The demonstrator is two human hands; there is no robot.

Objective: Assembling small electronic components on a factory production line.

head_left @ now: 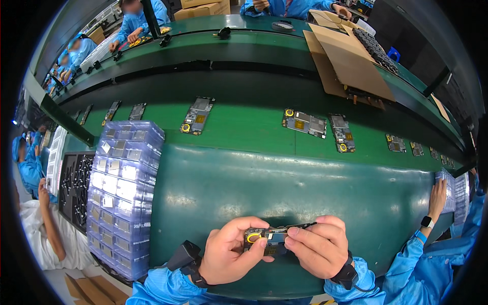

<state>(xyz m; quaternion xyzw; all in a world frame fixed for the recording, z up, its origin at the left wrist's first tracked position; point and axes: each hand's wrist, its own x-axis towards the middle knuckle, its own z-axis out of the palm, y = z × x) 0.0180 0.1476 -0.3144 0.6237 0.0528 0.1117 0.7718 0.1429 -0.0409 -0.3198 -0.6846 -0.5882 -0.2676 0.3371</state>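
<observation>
- Factory line: green workbench (213, 198) in the foreground, green conveyor belt (244, 127) running left to right behind it, people in blue coats seated around the far side.
- At 9 o'clock: black tray (76, 185) of small parts, then a tall stack of clear bluish blister trays (122, 198), each pocket showing a pale square piece.
- At 6 o'clock, low over the bench edge: left hand (229, 254), thumb and forefinger curled shut on the left end of a small circuit board (272, 238).
- Board held level between both hands: narrow, dark, with a yellow ring near its left end and a pale patch mid-way.
- Just right of it: right hand (320, 246), fingers folded over the board's right end, pinching it; dark wrist strap on each arm.
- On the belt from 11 to 2 o'clock: more boards (305, 123) lying flat, well apart, some with yellow rings.
- At 1 o'clock: flattened brown cardboard sheets (351, 63) over a dark tray.
- At 3 o'clock: another person's hand (437, 198) resting on a second blister stack.
</observation>
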